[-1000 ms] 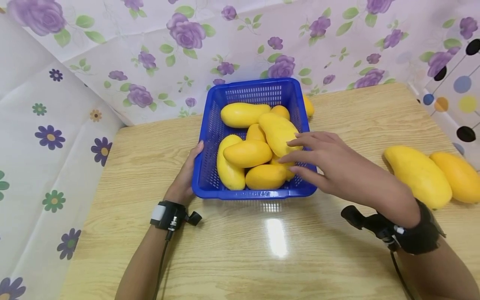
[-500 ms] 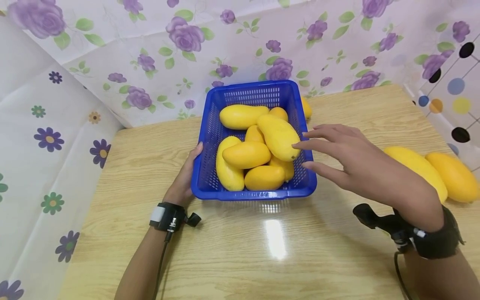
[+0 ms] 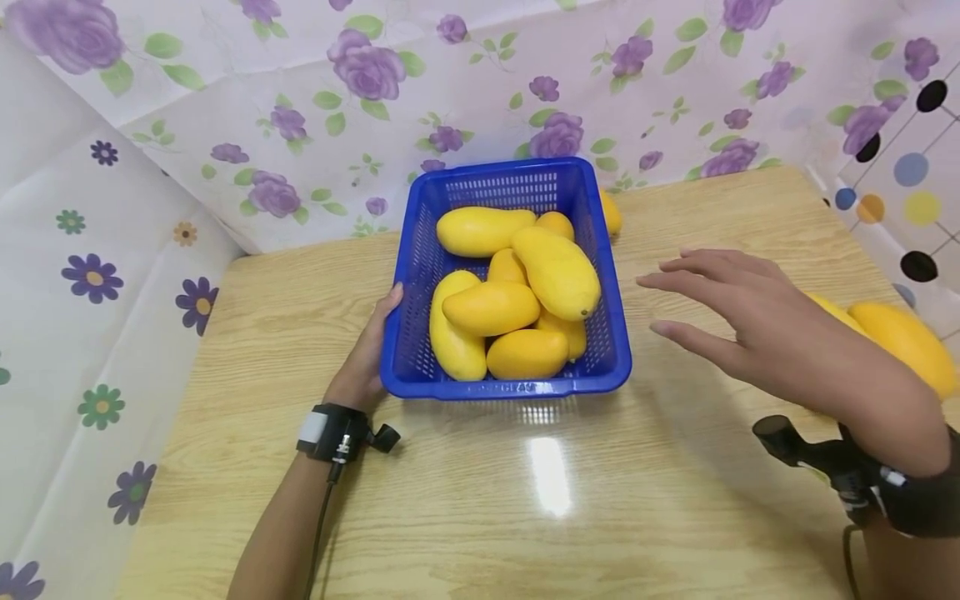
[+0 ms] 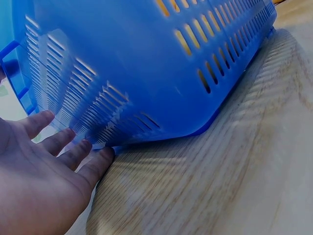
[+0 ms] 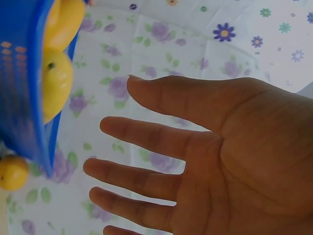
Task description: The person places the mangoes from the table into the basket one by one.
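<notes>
You had one blue basket point(image 3: 517, 387), with eight mangoes point(image 3: 491, 308) showing inside it. Outside were three more: a stray mango point(image 3: 611, 214) by the basket's far right corner, partly hidden by it, and a pair of mangoes point(image 3: 903, 337) well to its right (your arm covered part of these).

Your left hand point(image 3: 370, 346) was at the basket's left side, its thumb at the rim and its fairly straight, spread fingers point(image 4: 73, 154) reaching to the outer wall. Your right hand point(image 3: 757, 312) hovered to the right of the basket, apart from it, thumb and fingers spread.

The topmost big mango point(image 3: 557, 273) lay by the basket's right wall, on the side toward your right hand; its long axis slanted, the dark-spotted end pointing near and right. The far mango point(image 3: 483, 232) lay sideways, while the leftmost mango point(image 3: 450, 342) ran roughly far to near.
</notes>
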`<state>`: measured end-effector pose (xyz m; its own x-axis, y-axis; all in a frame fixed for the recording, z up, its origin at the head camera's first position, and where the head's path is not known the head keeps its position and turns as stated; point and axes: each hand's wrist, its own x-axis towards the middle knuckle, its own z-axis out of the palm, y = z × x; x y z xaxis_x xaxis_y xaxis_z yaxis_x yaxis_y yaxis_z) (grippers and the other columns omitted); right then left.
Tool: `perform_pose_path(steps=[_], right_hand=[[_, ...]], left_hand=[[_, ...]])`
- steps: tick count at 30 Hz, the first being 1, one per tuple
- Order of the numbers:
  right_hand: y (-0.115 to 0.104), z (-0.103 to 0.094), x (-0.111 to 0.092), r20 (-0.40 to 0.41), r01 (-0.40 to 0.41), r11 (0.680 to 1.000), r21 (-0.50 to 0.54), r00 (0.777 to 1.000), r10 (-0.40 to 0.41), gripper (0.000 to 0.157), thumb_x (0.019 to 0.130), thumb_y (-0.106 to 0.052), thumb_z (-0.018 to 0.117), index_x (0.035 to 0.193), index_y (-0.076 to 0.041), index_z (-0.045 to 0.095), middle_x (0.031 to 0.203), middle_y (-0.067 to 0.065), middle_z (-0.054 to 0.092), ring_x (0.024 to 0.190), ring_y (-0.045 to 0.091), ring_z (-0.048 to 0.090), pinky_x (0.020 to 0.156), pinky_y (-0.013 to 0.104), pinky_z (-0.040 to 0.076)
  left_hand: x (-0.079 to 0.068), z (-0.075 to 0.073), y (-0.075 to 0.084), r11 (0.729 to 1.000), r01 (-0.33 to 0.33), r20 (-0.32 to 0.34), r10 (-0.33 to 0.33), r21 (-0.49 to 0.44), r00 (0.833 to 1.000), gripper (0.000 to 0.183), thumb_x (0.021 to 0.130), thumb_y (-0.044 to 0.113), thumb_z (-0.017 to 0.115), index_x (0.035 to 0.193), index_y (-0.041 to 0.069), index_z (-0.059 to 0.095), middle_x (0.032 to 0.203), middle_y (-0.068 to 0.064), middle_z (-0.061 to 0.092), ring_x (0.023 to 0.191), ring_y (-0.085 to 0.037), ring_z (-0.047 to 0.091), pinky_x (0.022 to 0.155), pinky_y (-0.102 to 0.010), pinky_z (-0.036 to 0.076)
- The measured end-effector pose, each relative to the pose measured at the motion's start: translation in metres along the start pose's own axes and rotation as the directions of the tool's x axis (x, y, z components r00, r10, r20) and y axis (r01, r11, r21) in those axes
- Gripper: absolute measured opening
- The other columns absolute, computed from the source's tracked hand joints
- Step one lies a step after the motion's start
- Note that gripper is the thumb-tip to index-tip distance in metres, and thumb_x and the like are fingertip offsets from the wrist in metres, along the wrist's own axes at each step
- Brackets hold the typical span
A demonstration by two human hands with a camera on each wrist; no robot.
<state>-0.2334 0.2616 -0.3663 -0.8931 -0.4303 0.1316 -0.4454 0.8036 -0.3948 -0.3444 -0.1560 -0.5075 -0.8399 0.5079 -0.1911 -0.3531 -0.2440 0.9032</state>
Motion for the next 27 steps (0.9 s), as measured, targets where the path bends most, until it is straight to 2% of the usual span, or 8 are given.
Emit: perform_pose_path(steps=[6, 12, 21, 27], right_hand=[[0.014, -0.002, -0.013, 0.018, -0.071, 0.997, -0.037, 0.997, 0.072, 0.051, 0.097, -0.041, 0.059, 0.143, -0.022, 0.053, 0.145, 0.015, 0.047, 0.137, 0.042, 0.034, 0.107, 0.067, 0.018], [0.028, 0.000, -0.027, 0.007, -0.127, 0.988, -0.086, 0.992, 0.129, 0.054, 0.097, -0.040, 0.059, 0.145, -0.017, 0.051, 0.145, 0.020, 0.046, 0.134, 0.046, 0.034, 0.107, 0.067, 0.017], [0.051, 0.006, -0.047, -0.073, -0.124, 0.985, -0.122, 0.991, 0.116, 0.053, 0.092, -0.029, 0.068, 0.140, -0.010, 0.055, 0.137, 0.023, 0.052, 0.127, 0.047, 0.041, 0.103, 0.066, 0.026], [0.066, 0.011, -0.060, -0.103, -0.162, 0.982, -0.101, 0.983, 0.152, 0.055, 0.091, -0.026, 0.070, 0.141, -0.007, 0.053, 0.134, 0.027, 0.052, 0.122, 0.050, 0.042, 0.102, 0.067, 0.027]], left_hand=[[-0.001, -0.002, -0.001, 1.000, 0.015, 0.002, -0.015, 0.000, 1.000, 0.069, 0.097, 0.060, 0.041, 0.158, 0.033, 0.021, 0.154, -0.012, 0.032, 0.128, -0.025, 0.043, 0.103, -0.044, 0.041], [-0.001, -0.002, -0.001, 1.000, 0.020, 0.001, -0.020, 0.001, 1.000, 0.070, 0.097, 0.060, 0.041, 0.158, 0.033, 0.020, 0.155, -0.012, 0.031, 0.129, -0.025, 0.043, 0.103, -0.044, 0.040], [-0.003, 0.001, 0.002, 1.000, 0.015, 0.011, -0.015, 0.009, 1.000, 0.069, 0.099, 0.058, 0.039, 0.159, 0.031, 0.019, 0.154, -0.012, 0.031, 0.127, -0.025, 0.044, 0.102, -0.043, 0.042], [-0.003, 0.004, 0.003, 1.000, 0.019, 0.013, -0.019, 0.014, 1.000, 0.068, 0.100, 0.057, 0.038, 0.159, 0.032, 0.017, 0.156, -0.012, 0.029, 0.130, -0.026, 0.042, 0.103, -0.045, 0.041]])
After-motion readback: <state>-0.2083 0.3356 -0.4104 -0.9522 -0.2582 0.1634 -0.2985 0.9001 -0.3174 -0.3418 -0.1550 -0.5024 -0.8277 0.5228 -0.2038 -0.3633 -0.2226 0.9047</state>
